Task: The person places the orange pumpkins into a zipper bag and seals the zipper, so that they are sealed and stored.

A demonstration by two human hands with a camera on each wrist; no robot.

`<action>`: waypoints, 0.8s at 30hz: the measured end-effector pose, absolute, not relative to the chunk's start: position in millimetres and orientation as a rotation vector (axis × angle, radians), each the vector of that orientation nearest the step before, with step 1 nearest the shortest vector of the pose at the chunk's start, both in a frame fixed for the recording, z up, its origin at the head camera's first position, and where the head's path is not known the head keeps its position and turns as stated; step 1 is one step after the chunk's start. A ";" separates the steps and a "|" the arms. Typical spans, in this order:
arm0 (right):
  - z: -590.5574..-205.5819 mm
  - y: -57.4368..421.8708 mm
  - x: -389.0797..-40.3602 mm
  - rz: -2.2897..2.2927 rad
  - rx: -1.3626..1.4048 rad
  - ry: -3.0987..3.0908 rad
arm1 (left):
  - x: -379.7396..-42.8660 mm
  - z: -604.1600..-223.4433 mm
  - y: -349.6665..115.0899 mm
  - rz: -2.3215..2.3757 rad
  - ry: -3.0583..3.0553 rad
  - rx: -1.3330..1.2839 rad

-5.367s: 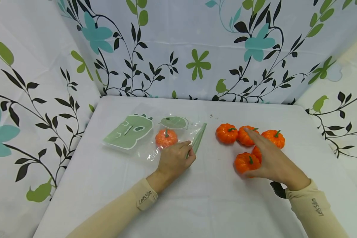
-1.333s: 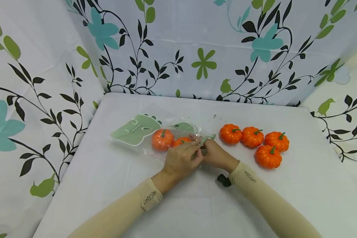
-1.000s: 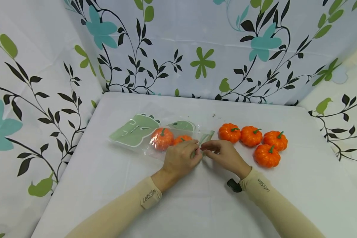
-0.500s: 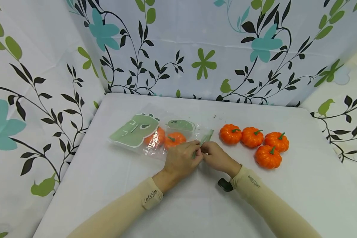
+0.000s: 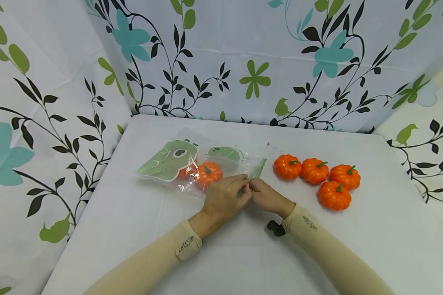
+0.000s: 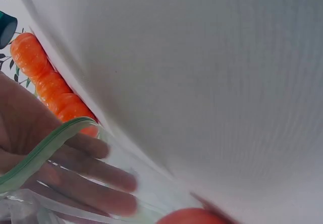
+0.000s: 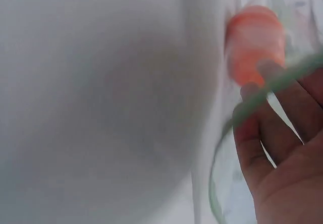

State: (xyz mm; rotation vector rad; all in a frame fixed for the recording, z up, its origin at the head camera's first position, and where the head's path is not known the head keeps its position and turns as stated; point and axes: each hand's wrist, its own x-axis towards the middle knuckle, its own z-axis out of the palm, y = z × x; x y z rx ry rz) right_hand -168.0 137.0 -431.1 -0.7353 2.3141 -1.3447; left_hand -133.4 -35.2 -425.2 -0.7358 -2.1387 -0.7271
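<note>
A clear zip bag (image 5: 166,162) with green dinosaur print lies on the left of the table. Two small orange toy pumpkins are inside: one pumpkin (image 5: 209,174) shows plainly, the other pumpkin (image 5: 186,171) partly behind the print. My left hand (image 5: 223,198) pinches the bag's mouth near its green zip edge (image 5: 257,167). Against it, at the mouth, is my right hand (image 5: 269,198), its fingertips hidden in the head view. In the right wrist view its fingers (image 7: 275,128) stretch out behind the green edge, towards an orange pumpkin (image 7: 255,42). They look straight in the left wrist view too.
Several more orange pumpkins (image 5: 315,171) stand grouped on the white-covered table (image 5: 240,262), right of the bag. A curtain (image 5: 214,49) with leaf and flower prints hangs behind. A dark wrist camera (image 5: 276,228) sits beneath the right wrist.
My right hand has come from the pumpkins on the right to the bag's mouth. A second pumpkin is now in the bag, and both have slid left. My left hand keeps its pinch.
</note>
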 end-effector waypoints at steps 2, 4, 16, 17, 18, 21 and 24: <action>-427.6 145.1 -167.7 -1.304 -0.776 2.371 | -133.2 -424.7 -35.2 -0.726 -2.144 -0.742; -423.2 156.5 -165.5 -1.239 -0.801 2.444 | -133.3 -424.8 -35.2 -0.719 -2.152 -0.745; -387.5 221.1 -151.8 -0.882 -0.855 2.871 | -134.8 -423.6 -34.7 -0.687 -2.176 -0.731; -383.8 224.6 -152.2 -0.853 -0.835 2.909 | -135.1 -423.6 -34.4 -0.696 -2.174 -0.728; -380.3 228.0 -153.2 -0.828 -0.818 2.940 | -135.5 -423.5 -34.1 -0.701 -2.174 -0.723; -368.6 235.2 -156.4 -0.785 -0.772 3.005 | -136.9 -422.8 -33.1 -0.716 -2.178 -0.716; -358.8 238.4 -159.9 -0.797 -0.754 3.033 | -138.4 -422.0 -32.4 -0.718 -2.186 -0.715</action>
